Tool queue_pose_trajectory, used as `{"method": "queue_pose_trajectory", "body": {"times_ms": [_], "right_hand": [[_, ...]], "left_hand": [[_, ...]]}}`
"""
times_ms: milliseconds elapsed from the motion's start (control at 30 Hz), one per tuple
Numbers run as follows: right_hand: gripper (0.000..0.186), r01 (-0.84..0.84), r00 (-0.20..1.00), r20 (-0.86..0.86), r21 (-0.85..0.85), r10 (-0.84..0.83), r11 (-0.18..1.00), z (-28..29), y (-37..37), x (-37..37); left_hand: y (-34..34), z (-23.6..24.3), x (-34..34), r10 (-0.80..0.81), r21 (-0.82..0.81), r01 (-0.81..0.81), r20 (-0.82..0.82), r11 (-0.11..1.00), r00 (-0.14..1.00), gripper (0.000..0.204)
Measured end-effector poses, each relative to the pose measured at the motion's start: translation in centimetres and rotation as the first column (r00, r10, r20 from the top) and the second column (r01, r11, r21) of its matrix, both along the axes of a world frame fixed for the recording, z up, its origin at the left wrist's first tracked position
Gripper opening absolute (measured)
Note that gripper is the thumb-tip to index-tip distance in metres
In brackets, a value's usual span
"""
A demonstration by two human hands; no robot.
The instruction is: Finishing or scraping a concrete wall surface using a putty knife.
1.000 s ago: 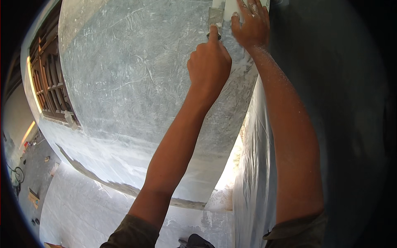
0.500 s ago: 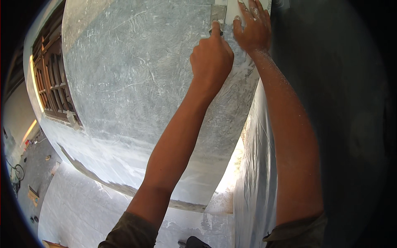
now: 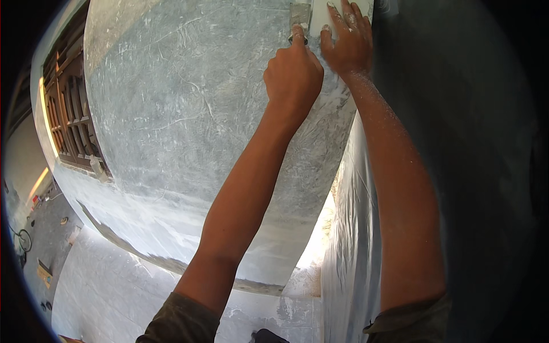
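Note:
At the top centre of the head view, my left hand [image 3: 293,80] grips a putty knife [image 3: 300,14], index finger stretched toward its flat, dusty blade. The blade lies against the mottled grey plastered wall [image 3: 189,114], along the left side of a pale white board [image 3: 318,16]. My right hand [image 3: 349,48] is pressed on that board with its fingers spread and white dust on fingertips and forearm. The board's upper part runs out of view, and the knife's handle is mostly hidden by my left hand.
A wooden barred window [image 3: 71,123] is at the left, a grey floor with scattered items [image 3: 43,251] beyond it. A pale tiled surface [image 3: 103,286] lies below. Crinkled plastic sheeting [image 3: 351,240] hangs right of the bright wall edge, beside a dark shadowed surface [image 3: 480,143].
My left hand and the putty knife have shifted slightly upward along the board's edge. My right hand has moved very little, its thumb now a touch lower on the board.

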State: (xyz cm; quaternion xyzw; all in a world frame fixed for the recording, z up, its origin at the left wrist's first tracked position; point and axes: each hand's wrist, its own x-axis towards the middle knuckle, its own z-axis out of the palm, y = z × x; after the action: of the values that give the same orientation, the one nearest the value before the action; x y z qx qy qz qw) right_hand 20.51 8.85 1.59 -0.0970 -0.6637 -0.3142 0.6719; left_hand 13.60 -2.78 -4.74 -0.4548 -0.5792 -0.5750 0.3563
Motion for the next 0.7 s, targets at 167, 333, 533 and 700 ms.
{"method": "queue_pose_trajectory", "body": {"times_ms": [167,333,533,700], "right_hand": [[0.048,-0.015,1.000,0.015,-0.031,0.016,0.999,0.1,-0.1,0.8],[0.048,-0.005,1.000,0.017,-0.023,0.006,1.000,0.0,-0.1,0.4],[0.048,-0.022,1.000,0.012,-0.012,0.022,1.000,0.1,-0.1,0.5],[0.047,0.004,1.000,0.010,-0.017,-0.004,1.000,0.1,-0.2,0.4]], "left_hand": [[-0.7,-1.9,0.7,-0.040,-0.060,0.043,0.042,0.997,0.998,0.049],[-0.6,-0.5,0.4,-0.014,-0.071,0.017,0.035,0.997,0.999,0.050],[-1.1,-1.3,0.2,-0.036,-0.008,0.036,0.012,0.999,0.999,0.049],[-0.7,-0.9,0.2,-0.031,-0.045,0.034,0.070,0.998,0.997,0.045]]}}
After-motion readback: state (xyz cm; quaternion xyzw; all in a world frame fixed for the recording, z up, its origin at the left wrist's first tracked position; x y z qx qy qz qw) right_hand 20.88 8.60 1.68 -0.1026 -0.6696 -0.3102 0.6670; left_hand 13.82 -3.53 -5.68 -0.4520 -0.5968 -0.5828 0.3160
